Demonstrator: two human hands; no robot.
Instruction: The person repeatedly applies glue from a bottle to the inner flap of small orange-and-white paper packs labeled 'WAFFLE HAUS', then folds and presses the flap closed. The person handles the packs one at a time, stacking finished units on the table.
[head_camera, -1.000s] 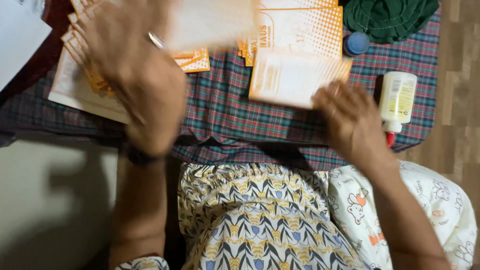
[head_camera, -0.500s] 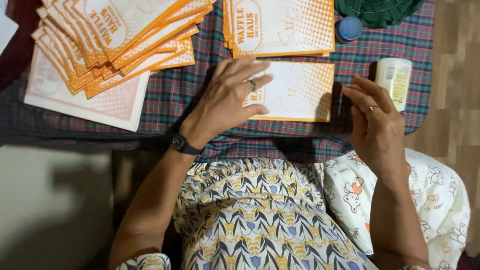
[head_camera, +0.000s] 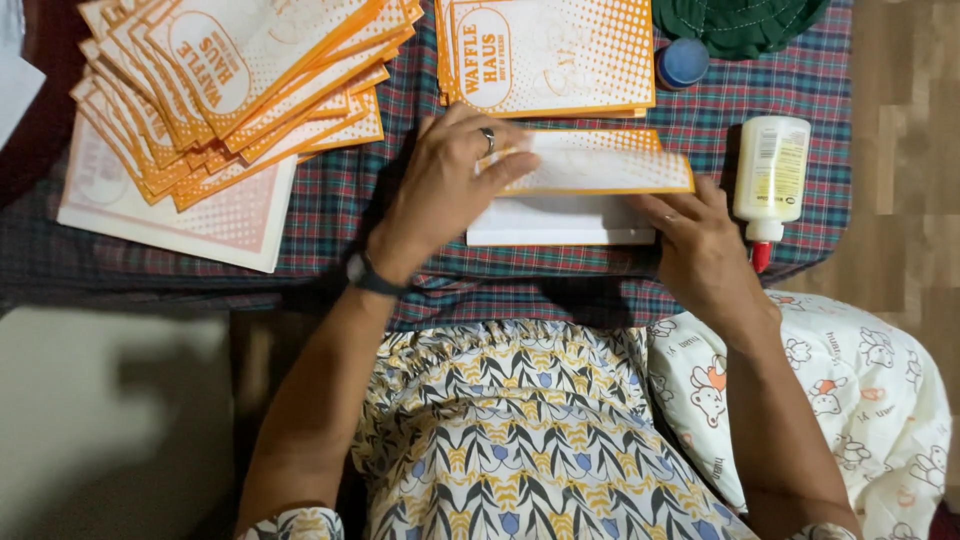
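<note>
The thing in hand is a flat paper bag with an orange dotted print and orange edges (head_camera: 600, 165), which lies on the table covered by a dark red and blue checked cloth (head_camera: 340, 200), in the middle between the two hands. Its lower white flap (head_camera: 560, 220) is turned out toward the person. I judge the bag very light, thin and soft; it bends and creases easily and can slide on the cloth, so it is better to press it flat with the palm and to take it at a folded edge or a corner, not in the middle.

The left hand (head_camera: 445, 185), with a ring and a dark wrist watch, lies spread on the left end of the bag; its grip is open and flat, and the fingers (head_camera: 500, 150) press the printed top layer down and close around nothing. The right hand (head_camera: 700, 250) touches the right lower corner of the white flap with its fingertips; its grip is loosely open, and I cannot tell if it pinches the paper.

Just right of the right hand lies a white plastic glue bottle with a red tip (head_camera: 770, 180). Above the left hand is a neat stack of the same orange bags (head_camera: 560, 55), and far to its left a fanned pile of them (head_camera: 230, 90). A small blue round cap (head_camera: 685, 62) sits beside the stack
</note>
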